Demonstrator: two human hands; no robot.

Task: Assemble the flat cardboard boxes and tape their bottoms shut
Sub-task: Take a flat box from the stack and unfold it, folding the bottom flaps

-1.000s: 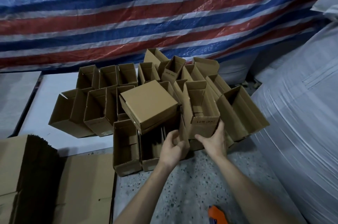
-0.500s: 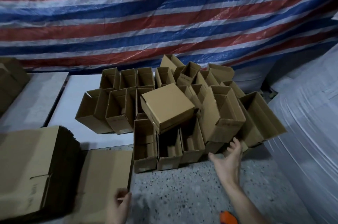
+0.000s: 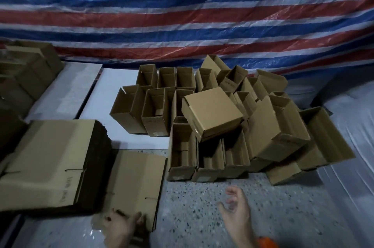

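The left hand (image 3: 121, 227) lies on the near edge of a flat box (image 3: 137, 183), fingers (image 3: 108, 218) bent, thumb out to the side. It is blurred, and I cannot tell whether they pinch the cardboard. The right hand (image 3: 236, 210) hangs over the floor (image 3: 192, 203), fingers loosely spread, holding nothing. An orange thing (image 3: 267, 242) shows just beside its wrist. The flat box lies low, right against a tall stack (image 3: 50, 162) of flats on its left. Beyond it, a pile of open boxes (image 3: 212, 126) stands and leans together, with one box tipped on top. A striped tarp (image 3: 182, 15) hangs behind, and a white sack (image 3: 354, 146) sits at the right.
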